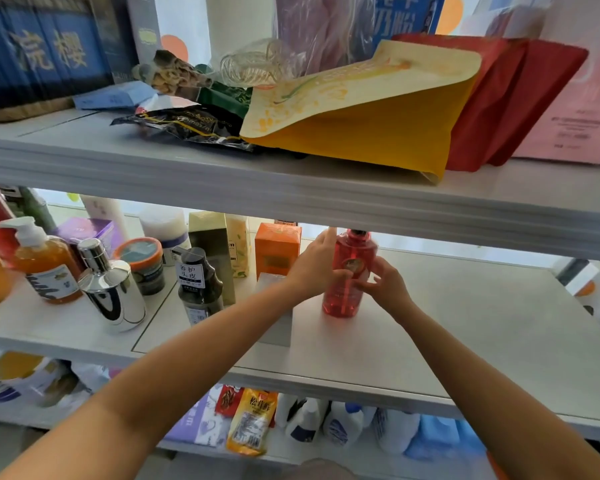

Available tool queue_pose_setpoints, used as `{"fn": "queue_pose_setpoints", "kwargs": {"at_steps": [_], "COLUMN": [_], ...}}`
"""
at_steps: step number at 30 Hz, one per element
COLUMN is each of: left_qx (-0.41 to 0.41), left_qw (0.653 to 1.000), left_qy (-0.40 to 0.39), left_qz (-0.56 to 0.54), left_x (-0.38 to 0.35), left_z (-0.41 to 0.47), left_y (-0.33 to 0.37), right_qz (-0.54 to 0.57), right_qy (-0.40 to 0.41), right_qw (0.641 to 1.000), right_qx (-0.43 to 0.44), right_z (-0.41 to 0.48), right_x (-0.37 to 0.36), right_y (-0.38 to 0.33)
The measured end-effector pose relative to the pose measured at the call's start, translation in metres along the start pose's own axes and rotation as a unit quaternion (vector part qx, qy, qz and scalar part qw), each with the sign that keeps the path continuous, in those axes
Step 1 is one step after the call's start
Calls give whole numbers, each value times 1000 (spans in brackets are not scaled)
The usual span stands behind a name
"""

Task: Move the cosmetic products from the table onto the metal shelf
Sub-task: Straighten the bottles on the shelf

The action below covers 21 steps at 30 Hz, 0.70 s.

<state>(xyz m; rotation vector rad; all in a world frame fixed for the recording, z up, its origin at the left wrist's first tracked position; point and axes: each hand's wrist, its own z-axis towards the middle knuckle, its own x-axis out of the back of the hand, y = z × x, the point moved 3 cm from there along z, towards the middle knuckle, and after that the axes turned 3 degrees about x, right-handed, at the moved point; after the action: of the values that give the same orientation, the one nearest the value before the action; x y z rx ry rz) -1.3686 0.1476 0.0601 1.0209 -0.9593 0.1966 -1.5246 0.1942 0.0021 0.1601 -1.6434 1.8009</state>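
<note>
A red translucent pump bottle (347, 299) stands upright on the middle tier of the metal shelf (465, 327). My left hand (314, 265) grips its left side, thumb wrapped across the front. My right hand (387, 282) touches its right side with curled fingers at the label. Left of it on the same tier stand an orange box (278, 249), a grey box (274, 306) partly hidden behind my left forearm, a dark bottle (199, 285), a chrome pump bottle (113, 289), an orange soap dispenser (45, 265) and an orange-lidded jar (142, 261).
The upper tier (291, 188) hangs low over the bottle's pump and carries yellow and red bags (378, 116). To the right of the red bottle the middle tier is bare. The bottom tier holds packets and white bottles (326, 424).
</note>
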Motion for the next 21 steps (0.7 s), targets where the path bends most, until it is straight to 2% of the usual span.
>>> {"fn": "queue_pose_setpoints", "kwargs": {"at_steps": [4,6,13,17,21], "left_qx": [20,23,38,-25,-74], "left_qw": [986,976,966,969,962], "left_qy": [17,21,11,6,-35], "left_qz": [166,217,257,244,261], "left_x": [-10,-18,-36,-44,-46], "left_z": [-17,-24,-41,-60,-91], "left_y": [-2,-3,-4,-5,-15], "right_qz": [-77,-129,-289,-329,-361], "right_qy": [3,-8,-83,-95,-107], "right_qw": [997,991,953,939,926], "right_qx": [25,21,-12,-11,13], "right_z": [-8,-13,-47,-77,-109], "right_x": [6,7,11,5,-11], "right_y": [-4,0,20,22,9]}}
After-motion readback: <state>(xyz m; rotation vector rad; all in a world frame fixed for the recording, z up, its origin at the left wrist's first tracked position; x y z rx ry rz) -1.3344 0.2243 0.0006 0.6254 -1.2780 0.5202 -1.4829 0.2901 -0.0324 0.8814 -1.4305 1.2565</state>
